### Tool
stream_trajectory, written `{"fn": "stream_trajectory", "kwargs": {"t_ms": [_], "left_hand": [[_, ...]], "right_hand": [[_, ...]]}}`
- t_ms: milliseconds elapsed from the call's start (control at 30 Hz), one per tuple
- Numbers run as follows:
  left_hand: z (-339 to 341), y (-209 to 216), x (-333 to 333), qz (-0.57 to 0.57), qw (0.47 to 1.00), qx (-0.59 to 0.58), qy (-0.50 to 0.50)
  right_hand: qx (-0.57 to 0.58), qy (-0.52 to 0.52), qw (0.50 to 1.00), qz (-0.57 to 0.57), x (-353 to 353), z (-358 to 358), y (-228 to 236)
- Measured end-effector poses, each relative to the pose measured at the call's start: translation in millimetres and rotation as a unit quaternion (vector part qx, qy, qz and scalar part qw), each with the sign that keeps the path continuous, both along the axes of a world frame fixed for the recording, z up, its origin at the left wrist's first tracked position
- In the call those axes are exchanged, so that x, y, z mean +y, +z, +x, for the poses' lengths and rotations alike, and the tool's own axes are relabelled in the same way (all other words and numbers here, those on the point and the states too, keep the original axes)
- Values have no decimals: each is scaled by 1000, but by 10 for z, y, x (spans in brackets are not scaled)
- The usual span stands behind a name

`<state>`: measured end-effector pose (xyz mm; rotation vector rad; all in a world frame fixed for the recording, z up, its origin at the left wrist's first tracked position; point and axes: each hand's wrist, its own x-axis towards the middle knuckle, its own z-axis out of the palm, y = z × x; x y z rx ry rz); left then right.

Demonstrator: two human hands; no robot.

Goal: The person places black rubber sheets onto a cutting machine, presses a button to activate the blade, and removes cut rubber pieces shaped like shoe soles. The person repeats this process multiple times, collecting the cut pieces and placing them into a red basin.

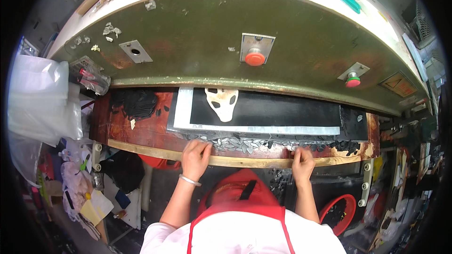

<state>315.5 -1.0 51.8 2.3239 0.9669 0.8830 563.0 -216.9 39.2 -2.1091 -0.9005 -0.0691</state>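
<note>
Both my hands are at the front of a reddish-brown worktable (pixel 141 134) with a pale wooden edge. My left hand (pixel 195 160) has its fingers curled at the left end of a row of small grey leaf-shaped pieces (pixel 235 144). My right hand (pixel 302 162) is closed like a pinch near darker pieces (pixel 321 148) farther right. Anything inside either hand is too small or hidden to make out. Behind the row lies a black flat board (pixel 282 113) bordered with white strips. On that board rests a cream mask-shaped piece (pixel 226 113) with dark holes, partly beneath the machine.
A green machine beam (pixel 188 42) spans above the table, with a red button (pixel 254 58) and a green button (pixel 352 81). Black sheets (pixel 140 102) are stacked at left. A red bucket (pixel 335 201) of dark scraps stands low right. Clear plastic bags (pixel 40 94) hang at left.
</note>
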Motion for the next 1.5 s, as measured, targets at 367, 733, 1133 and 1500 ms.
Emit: {"fn": "stream_trajectory", "kwargs": {"t_ms": [367, 733, 1133, 1500], "left_hand": [[378, 529, -37, -371, 883, 50, -284], [-616, -55, -402, 38, 981, 183, 48], [-749, -180, -595, 48, 977, 206, 41], [-323, -222, -66, 89, 974, 194, 78]], "right_hand": [[117, 79, 982, 123, 846, -398, 226], [40, 183, 980, -69, 1062, -1776, 189], [306, 155, 933, 112, 195, -972, 555], [1, 124, 992, -5, 919, -792, -15]]}}
